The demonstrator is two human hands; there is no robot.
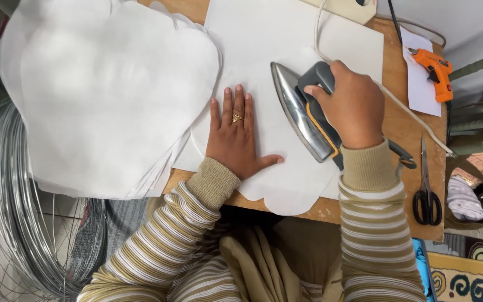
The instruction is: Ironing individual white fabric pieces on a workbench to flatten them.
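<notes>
Right hand (353,106) is clenched round the grey handle of a silver-soled electric iron w/ yellow trim (306,114), which sits tilted on a white scallop-edged fabric sheet (278,168) spread over the wooden worktop (406,131). Left hand (236,137) lies flat & released, palm down, fingers spread, pinning the sheet just beside the iron's sole — nothing gripped. My guess at the risks: those fingertips are close to hot metal, so a slide leftward could burn them; hold the iron in one spot too long & the thin sheet could scorch. The iron's pale cord (415,120) trails across the worktop toward the black-handled scissors (426,193) and passes near the orange glue gun (434,70); a tug might drag either off the edge. A big stack of white cut fabric pieces (107,95) overhangs the worktop's left side, near a coil of silver wire (6,201), and could slip. Hard to tell: whether the iron is switched on, where the cord plugs in (cut off at top), and what lies under the stack.
</notes>
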